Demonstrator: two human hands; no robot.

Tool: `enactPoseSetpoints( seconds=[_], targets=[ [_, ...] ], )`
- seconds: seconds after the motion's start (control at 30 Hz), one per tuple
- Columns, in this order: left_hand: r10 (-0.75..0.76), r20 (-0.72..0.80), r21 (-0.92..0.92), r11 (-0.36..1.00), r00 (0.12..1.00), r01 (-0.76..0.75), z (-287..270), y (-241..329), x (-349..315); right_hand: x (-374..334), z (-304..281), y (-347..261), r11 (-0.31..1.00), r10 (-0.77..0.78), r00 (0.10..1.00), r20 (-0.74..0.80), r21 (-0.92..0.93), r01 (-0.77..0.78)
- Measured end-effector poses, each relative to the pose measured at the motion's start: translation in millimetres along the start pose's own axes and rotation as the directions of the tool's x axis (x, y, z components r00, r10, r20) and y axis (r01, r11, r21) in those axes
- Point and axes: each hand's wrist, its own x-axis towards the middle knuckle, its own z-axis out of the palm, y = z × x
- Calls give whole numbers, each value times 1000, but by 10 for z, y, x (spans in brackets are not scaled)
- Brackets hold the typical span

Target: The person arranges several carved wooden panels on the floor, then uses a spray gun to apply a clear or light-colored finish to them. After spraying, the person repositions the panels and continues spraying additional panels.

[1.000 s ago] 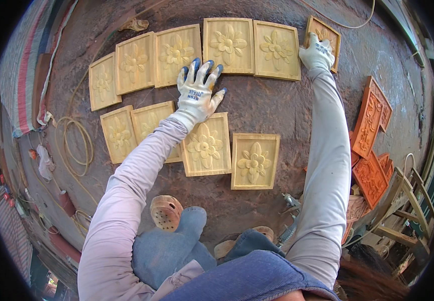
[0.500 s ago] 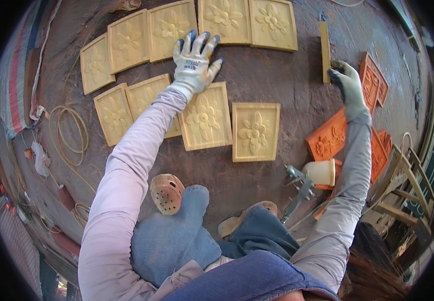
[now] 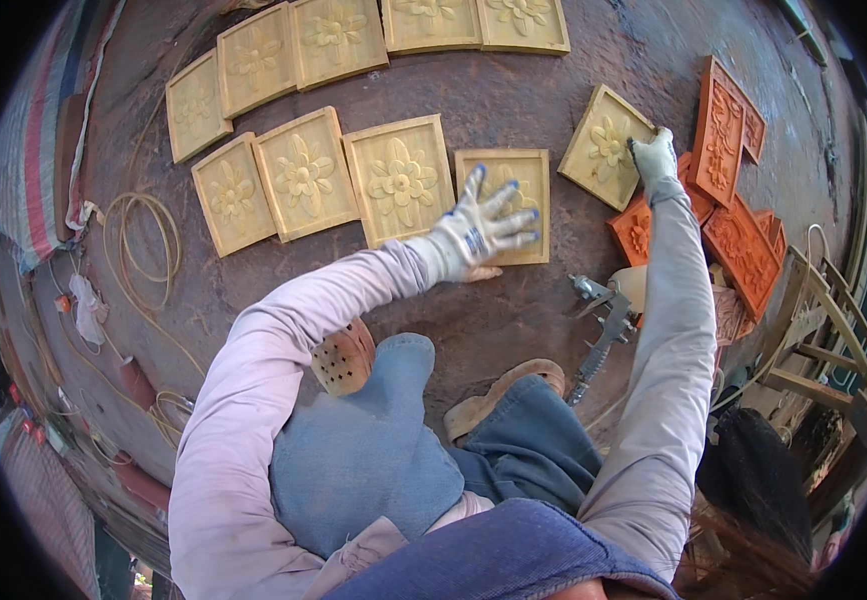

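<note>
My right hand (image 3: 655,158), in a white work glove with dark fingertips, grips a carved wooden panel (image 3: 601,150) by its right corner. The panel is pale yellow with a raised flower, its face turned up and its sides slanted. Fingers spread, my gloved left hand (image 3: 478,235) hovers over or rests on the lower left of another flower panel (image 3: 531,178); contact is unclear. Left of that lies a flower panel (image 3: 398,180) in the same row, with more beside it. A farther row of pale panels (image 3: 338,38) runs along the top, partly cut off.
Orange carved panels (image 3: 743,255) lie in a pile at the right. A spray gun (image 3: 603,330) with a pale cup sits beside my right forearm, which partly hides it. A wooden frame (image 3: 828,345) stands at far right. Coiled hose (image 3: 143,250) lies on the left.
The panel in my right hand has turned from edge-on to face-up and come nearer. My left hand has moved right and nearer, from the middle panels to the row's right-end panel.
</note>
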Motion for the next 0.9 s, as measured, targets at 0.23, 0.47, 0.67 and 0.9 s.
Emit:
enactPoseSetpoints(
  seconds=[0.23,0.47,0.67,0.9],
  targets=[
    [-262,-106,106,956,959,273,-232,-553,108,-37,184,-258,945,-328,935,-135,-35,326],
    [-655,-354,-19,719,668,695,-202,-417,-1103,-756,114,-564,926,-376,921,-98,-53,373],
    [-992,27,148,-121,-126,982,26,-154,-2641,-2445,564,-621,435,-882,457,118,-173,884],
    [-931,-365,-269,133,27,954,444,-761,-2930,-2645,1435,-1343,536,-842,537,-54,-197,821]
  ],
)
